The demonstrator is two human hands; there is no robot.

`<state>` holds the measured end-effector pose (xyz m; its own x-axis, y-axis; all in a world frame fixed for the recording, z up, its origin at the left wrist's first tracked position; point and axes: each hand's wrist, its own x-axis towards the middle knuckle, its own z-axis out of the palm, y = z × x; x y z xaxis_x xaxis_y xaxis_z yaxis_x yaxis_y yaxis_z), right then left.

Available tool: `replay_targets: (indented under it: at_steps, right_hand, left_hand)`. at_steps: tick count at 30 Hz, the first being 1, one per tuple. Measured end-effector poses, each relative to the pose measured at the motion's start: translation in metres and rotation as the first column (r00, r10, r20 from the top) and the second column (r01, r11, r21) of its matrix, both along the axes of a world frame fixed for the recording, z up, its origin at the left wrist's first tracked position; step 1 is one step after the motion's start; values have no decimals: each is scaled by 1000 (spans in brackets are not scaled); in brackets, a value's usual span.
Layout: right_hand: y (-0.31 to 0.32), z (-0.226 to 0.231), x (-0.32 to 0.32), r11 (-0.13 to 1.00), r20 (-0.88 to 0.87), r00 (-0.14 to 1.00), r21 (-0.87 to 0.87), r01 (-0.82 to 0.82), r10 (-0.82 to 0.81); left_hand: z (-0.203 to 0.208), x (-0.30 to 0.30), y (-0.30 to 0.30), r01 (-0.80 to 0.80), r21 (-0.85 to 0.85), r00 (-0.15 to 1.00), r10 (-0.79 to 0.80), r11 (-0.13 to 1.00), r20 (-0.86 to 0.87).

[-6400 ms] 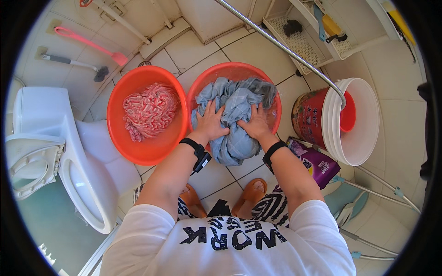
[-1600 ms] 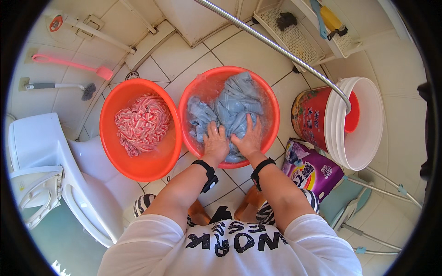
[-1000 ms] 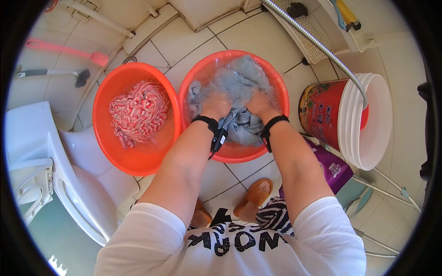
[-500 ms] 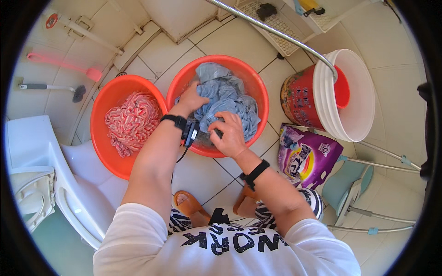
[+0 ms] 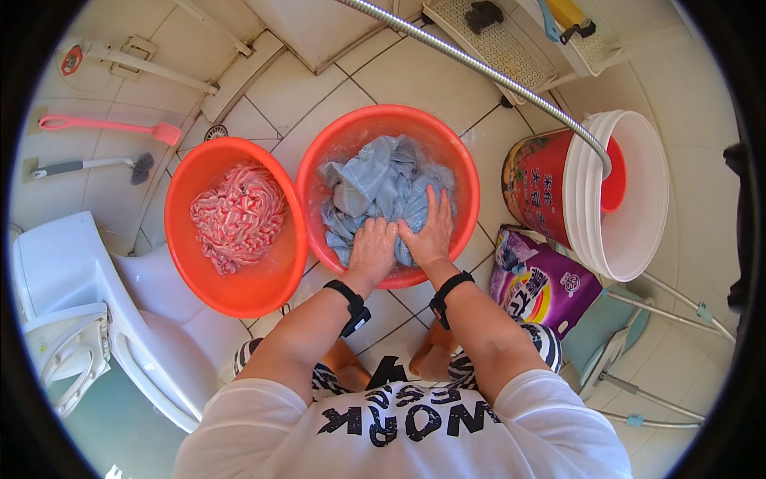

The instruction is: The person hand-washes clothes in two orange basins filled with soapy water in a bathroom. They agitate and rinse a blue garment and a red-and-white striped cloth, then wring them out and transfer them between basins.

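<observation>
A wet grey-blue garment (image 5: pixel 371 180), bunched up, lies in a round orange-red basin (image 5: pixel 471 172) with water in front of me. My left hand (image 5: pixel 373 249) is on the near edge of the fabric, its fingers bent into the folds and the fingertips hidden. Close beside it, my right hand (image 5: pixel 429 231) presses on the same garment with fingers stretched and apart. The two thumbs nearly meet. To the left, touching this basin, stands a second orange basin (image 5: pixel 231 283) holding a twisted heap of red-and-white striped cloth (image 5: pixel 239 215).
A purple detergent bag (image 5: pixel 542 283) and a large red-and-white bucket (image 5: pixel 538 188) stand at the right, near a folding metal-framed chair (image 5: pixel 618 351). A metal hose (image 5: pixel 479 68) crosses above. A white toilet (image 5: pixel 120 295) is at the left; a pink scoop (image 5: pixel 163 132) and brush (image 5: pixel 140 168) hang by the wall.
Both hands have moved toward me to the near side of the garment and come together. My right hand has spread its fingers flat. The garment is bunched differently.
</observation>
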<state>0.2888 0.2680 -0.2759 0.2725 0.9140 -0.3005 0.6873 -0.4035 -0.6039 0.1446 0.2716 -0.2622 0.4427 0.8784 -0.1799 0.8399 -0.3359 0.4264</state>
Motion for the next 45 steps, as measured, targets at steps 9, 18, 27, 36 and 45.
replay_targets:
  at_steps: [9, 18, 27, 36, 45]
  right_hand:
    - [46, -15, 12, 981, 101, 987, -160, -111, 128]
    - [103, -23, 18, 871, 190, 854, -7, -492, 484]
    - [107, 1, 42, 856, 250, 835, 44, -515, 490]
    - [24, 67, 32, 684, 133, 798, 445, -578, 588]
    - [-2, 24, 23, 982, 95, 992, 160, -101, 87]
  left_hand:
    - [-12, 24, 38, -77, -223, 995, 59, 972, -86]
    - [-6, 14, 85, -189, -484, 982, 172, 855, -80]
    - [24, -8, 101, -264, -110, 909, 286, 958, 304]
    - [25, -10, 122, -373, -483, 865, 485, 792, 128]
    - [38, 15, -24, -225, 5, 951, 218, 974, 218]
